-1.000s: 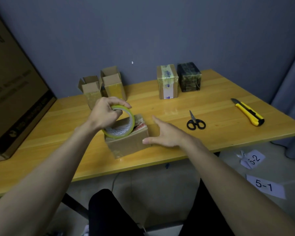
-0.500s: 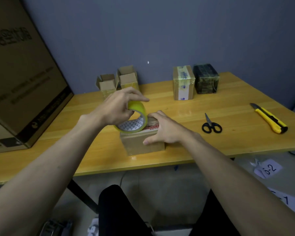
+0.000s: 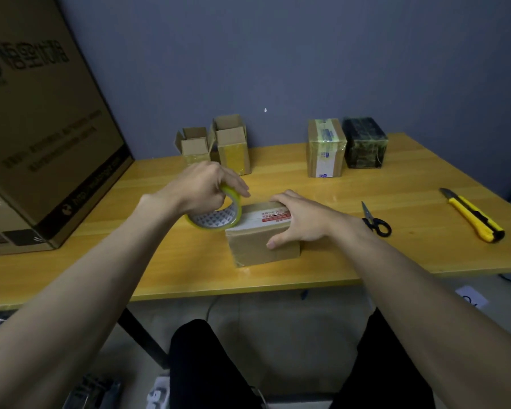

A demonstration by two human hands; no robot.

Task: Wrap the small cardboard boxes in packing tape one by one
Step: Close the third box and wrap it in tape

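At table centre, your right hand [image 3: 300, 221] lies on the small cardboard box [image 3: 263, 234], fingers straight and together. At its 10 o'clock, your left hand [image 3: 202, 184] curls round the tape roll [image 3: 216, 215], touching the box's edge.

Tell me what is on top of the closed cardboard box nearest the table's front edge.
On the cardboard box: the right hand lies flat over its right part, beside a red and white label. The tape roll, held by the left hand, sits at its left top edge. The surface under the hand is hidden.
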